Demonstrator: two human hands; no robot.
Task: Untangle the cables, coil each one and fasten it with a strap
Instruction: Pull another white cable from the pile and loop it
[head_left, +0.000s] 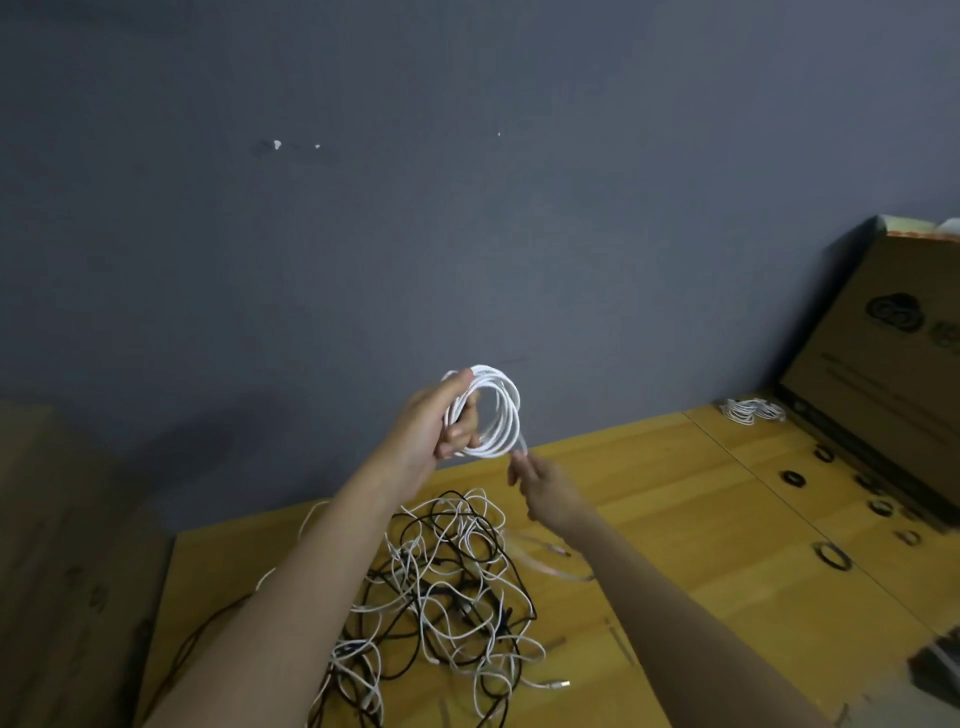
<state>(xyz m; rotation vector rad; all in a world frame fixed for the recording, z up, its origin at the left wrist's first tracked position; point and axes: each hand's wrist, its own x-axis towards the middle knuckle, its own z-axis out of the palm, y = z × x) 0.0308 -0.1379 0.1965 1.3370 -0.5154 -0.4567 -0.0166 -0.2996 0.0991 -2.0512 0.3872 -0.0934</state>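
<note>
Arms raised above the tangled cables (447, 587): our left hand (431, 431) grips the white coil (493, 410), our right hand (545, 486) pinches its loose end just below. Beyond the tangle the table (675, 493) meets the grey wall (363, 234).

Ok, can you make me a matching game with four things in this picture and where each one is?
Things:
1. white coil
2. tangled pile of black and white cables
3. finished white bundle
4. black strap rings

Places:
A. lying on the table near the cardboard box, far right
B. held up in the air in the left hand
C. scattered along the right side of the table
D. on the table below the two arms

Pairs: 1-B, 2-D, 3-A, 4-C
</note>
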